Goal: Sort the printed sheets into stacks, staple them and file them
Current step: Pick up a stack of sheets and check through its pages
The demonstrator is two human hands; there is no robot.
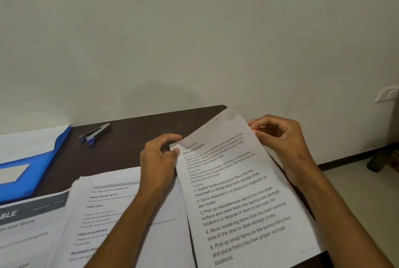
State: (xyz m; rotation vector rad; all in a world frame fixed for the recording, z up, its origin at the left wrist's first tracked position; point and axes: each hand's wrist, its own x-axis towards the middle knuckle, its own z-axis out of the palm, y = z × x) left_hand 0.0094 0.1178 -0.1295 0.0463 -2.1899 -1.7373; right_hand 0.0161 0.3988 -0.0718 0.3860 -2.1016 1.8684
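I hold a set of printed sheets headed "Desk Organization" (239, 198), tilted above the dark desk (129, 138). My left hand (159, 162) pinches its top left corner between thumb and fingers. At the top right edge, my right hand (280, 136) pinches the paper with curled fingers. A second stack of sheets headed "Test, Cap, and Return Marker Pen" (103, 213) lies flat under my left forearm. A third stack with a grey banner (28, 224) lies at the bottom left. The stapler (95, 134), black and blue, rests near the back of the desk.
A blue file folder (32, 168) with white paper on it lies at the left edge of the desk. The desk stands against a plain wall. To the right is open floor, with a wall socket (386, 93) and a dark object (377, 162).
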